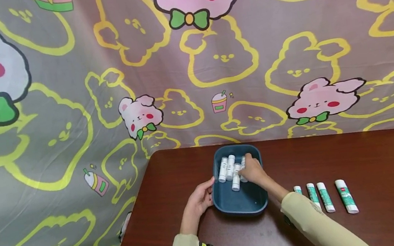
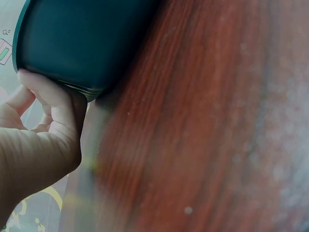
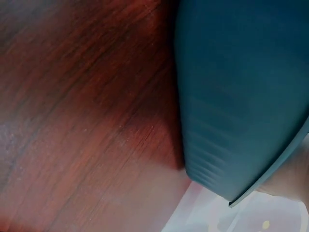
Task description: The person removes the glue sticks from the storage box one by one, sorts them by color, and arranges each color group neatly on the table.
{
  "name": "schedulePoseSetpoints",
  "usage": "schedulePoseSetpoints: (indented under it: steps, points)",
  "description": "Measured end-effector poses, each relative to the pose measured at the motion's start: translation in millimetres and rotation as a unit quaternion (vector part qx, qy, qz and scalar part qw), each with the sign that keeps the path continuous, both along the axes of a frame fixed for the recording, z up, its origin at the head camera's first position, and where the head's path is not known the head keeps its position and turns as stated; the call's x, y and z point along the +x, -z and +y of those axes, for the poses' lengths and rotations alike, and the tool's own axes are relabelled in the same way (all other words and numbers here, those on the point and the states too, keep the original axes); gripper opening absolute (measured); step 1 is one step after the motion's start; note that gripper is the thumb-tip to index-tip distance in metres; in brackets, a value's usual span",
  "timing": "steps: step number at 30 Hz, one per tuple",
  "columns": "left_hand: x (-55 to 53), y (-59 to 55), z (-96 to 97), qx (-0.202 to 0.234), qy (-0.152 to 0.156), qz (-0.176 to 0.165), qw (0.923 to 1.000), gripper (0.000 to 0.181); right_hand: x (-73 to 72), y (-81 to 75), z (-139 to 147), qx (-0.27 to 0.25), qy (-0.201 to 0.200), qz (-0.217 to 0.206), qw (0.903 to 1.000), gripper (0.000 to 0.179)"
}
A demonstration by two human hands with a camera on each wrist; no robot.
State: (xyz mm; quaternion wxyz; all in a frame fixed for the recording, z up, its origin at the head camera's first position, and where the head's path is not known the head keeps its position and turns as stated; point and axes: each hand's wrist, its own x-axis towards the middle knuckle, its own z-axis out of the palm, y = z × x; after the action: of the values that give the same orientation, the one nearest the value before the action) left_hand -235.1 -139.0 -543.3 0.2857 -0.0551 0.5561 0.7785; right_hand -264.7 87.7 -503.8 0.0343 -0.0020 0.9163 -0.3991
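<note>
A dark blue rectangular bin (image 1: 240, 205) stands on the table with several white glue sticks (image 1: 223, 169) lying in its far half. My right hand (image 1: 254, 170) reaches over the bin's right side and pinches the rightmost glue stick (image 1: 242, 163), partly covering it. In the right wrist view the bin's outer wall (image 3: 236, 106) hides most of that hand. My left hand (image 1: 201, 199) rests against the bin's left side, fingertips at the rim. The left wrist view shows that hand (image 2: 43, 125) with bent, relaxed fingers touching the outer wall.
Several green-and-white glue sticks (image 1: 346, 196) lie in a row on the brown table (image 1: 383, 159), right of the bin; my right sleeve (image 1: 316, 215) partly covers some. A patterned cloth (image 1: 238, 92) hangs behind the table and along its left side.
</note>
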Motion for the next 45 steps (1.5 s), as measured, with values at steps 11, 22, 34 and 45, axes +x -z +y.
schedulePoseSetpoints:
  steps: [11, 22, 34, 45]
  points:
    - [-1.5, -0.6, 2.9, 0.006, -0.001, -0.001, 1.0, 0.03, -4.8, 7.3, 1.1, -0.069, 0.019, -0.051, 0.9961, 0.066]
    - [-0.3, 0.4, 2.3, -0.004, -0.009, -0.001, 1.0, 0.025, -2.5, -0.5, 3.3, -0.092, 0.044, -0.013, 0.9947, 0.054]
    - [-0.8, 0.2, 1.5, -0.014, -0.018, 0.011, 0.9997, 0.022, -0.9, -29.3, 29.3, -0.188, 0.033, -0.042, 0.9807, 0.042]
    - [-1.2, 0.8, 3.2, -0.021, -0.02, 0.009, 0.9995, 0.024, 4.4, -43.8, 61.2, -0.24, 0.029, -0.083, 0.9667, 0.045]
